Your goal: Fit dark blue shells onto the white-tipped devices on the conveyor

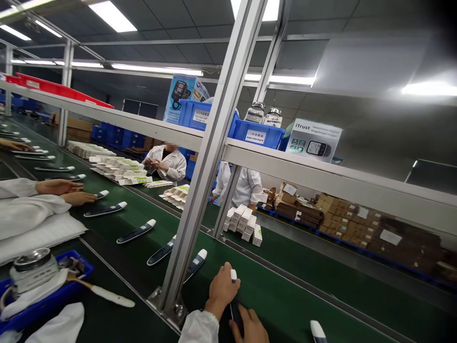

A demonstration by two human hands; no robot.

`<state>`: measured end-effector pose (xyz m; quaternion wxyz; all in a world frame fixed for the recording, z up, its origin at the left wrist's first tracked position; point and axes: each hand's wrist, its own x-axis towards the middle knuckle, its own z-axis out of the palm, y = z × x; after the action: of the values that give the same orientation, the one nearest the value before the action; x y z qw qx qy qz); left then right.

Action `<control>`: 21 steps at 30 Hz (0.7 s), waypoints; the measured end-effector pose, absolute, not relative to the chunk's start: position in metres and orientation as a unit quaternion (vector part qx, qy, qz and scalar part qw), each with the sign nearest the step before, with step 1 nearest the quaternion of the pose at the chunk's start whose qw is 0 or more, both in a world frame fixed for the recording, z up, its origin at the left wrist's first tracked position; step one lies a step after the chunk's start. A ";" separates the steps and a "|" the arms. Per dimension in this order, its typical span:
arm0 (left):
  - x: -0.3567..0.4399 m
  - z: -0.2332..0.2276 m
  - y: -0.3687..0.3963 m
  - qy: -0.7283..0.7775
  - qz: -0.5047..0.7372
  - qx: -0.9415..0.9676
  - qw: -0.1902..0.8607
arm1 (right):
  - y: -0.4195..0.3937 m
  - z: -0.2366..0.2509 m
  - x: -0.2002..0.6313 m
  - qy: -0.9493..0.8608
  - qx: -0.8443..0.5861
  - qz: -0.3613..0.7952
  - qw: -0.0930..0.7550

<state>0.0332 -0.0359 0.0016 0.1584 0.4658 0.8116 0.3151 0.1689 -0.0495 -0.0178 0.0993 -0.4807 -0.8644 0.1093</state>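
My left hand (222, 290) closes around the white-capped upper end of a slim dark-blue and white handheld device (235, 315), just above the green belt. Lower down, my right hand (253, 327) has thumb and fingers on the device's dark body, which is partly hidden. Another such device (196, 265) lies on the belt behind the metal post, left of my hands. To the right, the white end of one more device (317, 329) shows at the bottom edge. Exactly what kind of device these are I cannot tell.
A metal post (210, 143) rises left of my hands, under a shelf rail (321, 176). White boxes (244, 221) stand across the belt (285, 290). At left, a co-worker's hands (76, 196) touch a device. A blue tray (84, 271) with a jar and brush sits nearer.
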 end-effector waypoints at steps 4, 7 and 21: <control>0.039 0.000 -0.034 0.805 0.307 0.482 0.161 | -0.049 -0.034 0.176 -0.868 -0.481 0.086 0.091; 0.044 -0.001 -0.031 0.800 0.301 0.495 0.157 | -0.054 -0.028 0.190 -0.868 -0.482 0.096 0.077; 0.046 0.014 -0.031 0.767 0.358 0.528 0.063 | -0.076 -0.008 0.247 -0.863 -0.484 0.137 0.043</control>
<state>0.0464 -0.0314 0.0142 0.0631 0.5283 0.7671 0.3585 0.2466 -0.0763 -0.0078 0.0427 -0.4842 -0.8632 0.1366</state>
